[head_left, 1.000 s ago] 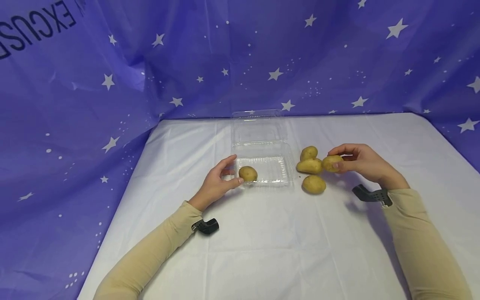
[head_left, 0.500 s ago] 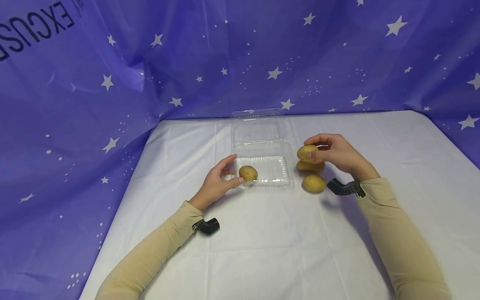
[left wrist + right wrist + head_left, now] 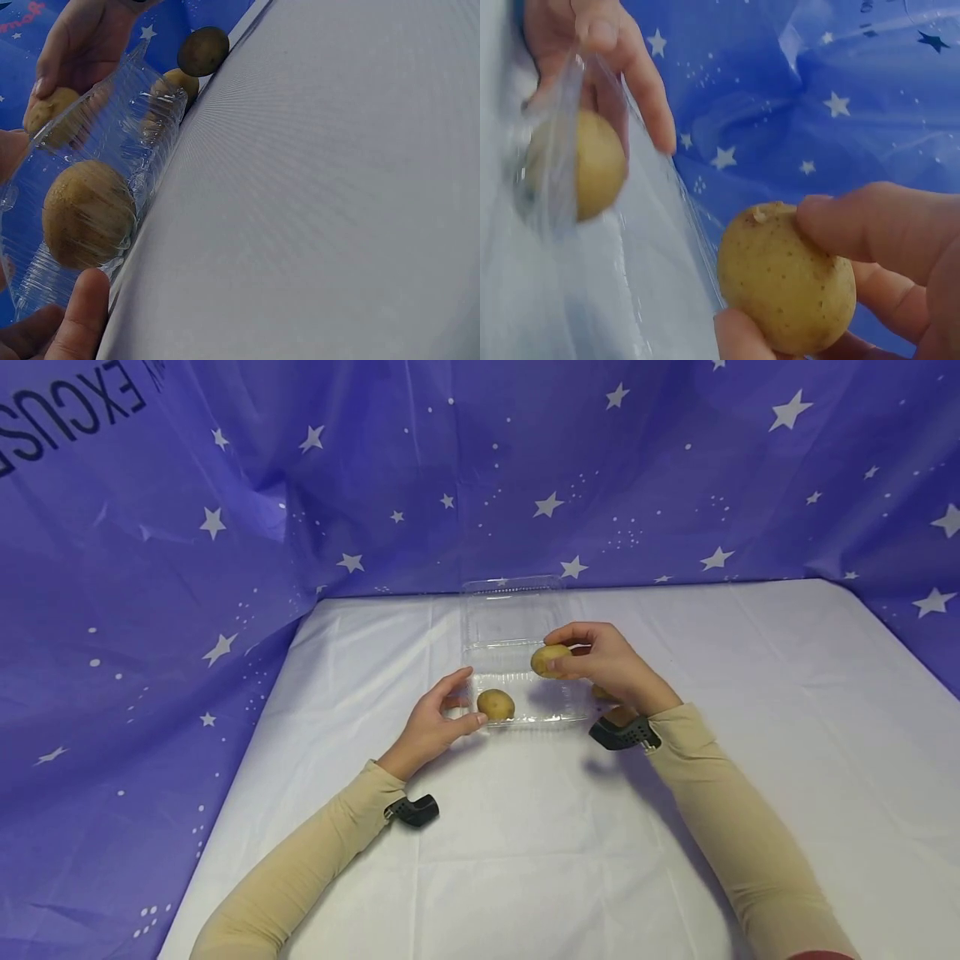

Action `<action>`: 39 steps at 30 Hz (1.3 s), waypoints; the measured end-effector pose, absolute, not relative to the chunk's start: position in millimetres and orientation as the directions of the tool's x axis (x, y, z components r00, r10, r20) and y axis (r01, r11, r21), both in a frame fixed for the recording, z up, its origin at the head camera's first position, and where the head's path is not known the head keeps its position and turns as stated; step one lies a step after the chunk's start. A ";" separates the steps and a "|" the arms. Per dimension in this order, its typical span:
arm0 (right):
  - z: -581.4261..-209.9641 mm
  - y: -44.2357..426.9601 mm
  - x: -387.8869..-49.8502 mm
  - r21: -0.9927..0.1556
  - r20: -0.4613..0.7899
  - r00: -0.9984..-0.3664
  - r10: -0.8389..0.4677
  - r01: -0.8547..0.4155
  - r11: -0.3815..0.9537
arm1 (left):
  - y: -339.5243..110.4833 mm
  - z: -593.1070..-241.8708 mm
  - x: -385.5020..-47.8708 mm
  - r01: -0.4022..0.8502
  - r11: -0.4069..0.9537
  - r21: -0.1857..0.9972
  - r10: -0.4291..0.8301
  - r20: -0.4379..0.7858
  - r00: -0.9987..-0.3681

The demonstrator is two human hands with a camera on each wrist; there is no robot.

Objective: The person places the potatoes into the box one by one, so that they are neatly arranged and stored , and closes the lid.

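Note:
A clear plastic container (image 3: 536, 718) lies with its lid (image 3: 513, 610) folded back. My left hand (image 3: 430, 731) touches its left side, thumb at the near corner and fingers spread, relaxed. A potato (image 3: 496, 704) lies inside, close to that thumb; the left wrist view shows this potato (image 3: 88, 215) through the plastic. Above the container's right part, my right hand (image 3: 611, 668) pinches another potato (image 3: 550, 661) between thumb and fingers. In the right wrist view, that held potato (image 3: 786, 281) is near the container's rim. My right hand and wrist partly hide more potatoes (image 3: 602, 692) to the right.
A white cloth (image 3: 525, 852) covers the table. Behind it and on the left hangs a purple-blue sheet (image 3: 450, 460) with white stars. Black bands (image 3: 416, 811) are on both wrists. The left wrist view also shows a loose potato (image 3: 203, 52) beyond the container.
My right hand has carried its potato leftward from the group of potatoes to over the container. My left hand and the potato inside have hardly moved.

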State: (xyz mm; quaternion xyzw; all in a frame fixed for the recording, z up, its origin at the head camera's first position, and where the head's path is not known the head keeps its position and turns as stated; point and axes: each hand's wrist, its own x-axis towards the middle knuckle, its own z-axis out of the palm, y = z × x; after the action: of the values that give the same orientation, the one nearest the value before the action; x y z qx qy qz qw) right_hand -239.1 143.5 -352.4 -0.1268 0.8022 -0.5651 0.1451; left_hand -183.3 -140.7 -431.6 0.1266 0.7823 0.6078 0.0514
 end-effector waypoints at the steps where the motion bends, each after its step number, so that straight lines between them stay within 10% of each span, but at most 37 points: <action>1: -353.1 138.4 -239.1 -0.948 -0.092 -0.924 -0.372 -0.033 0.316 | -140.6 -431.6 -183.5 0.133 0.228 0.965 0.261 0.071 -0.963; 39: -383.5 61.4 -250.3 -0.938 -0.143 -0.930 -0.339 0.019 0.346 | -141.9 -431.7 -184.6 0.149 0.259 0.954 0.275 0.075 -0.958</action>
State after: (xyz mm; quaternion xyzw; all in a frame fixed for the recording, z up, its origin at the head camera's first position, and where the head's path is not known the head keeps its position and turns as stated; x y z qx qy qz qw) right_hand -250.3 61.4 -383.5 -0.0995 0.8047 -0.5633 0.1586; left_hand -184.6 -141.9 -431.7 0.1341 0.7915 0.5939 0.0531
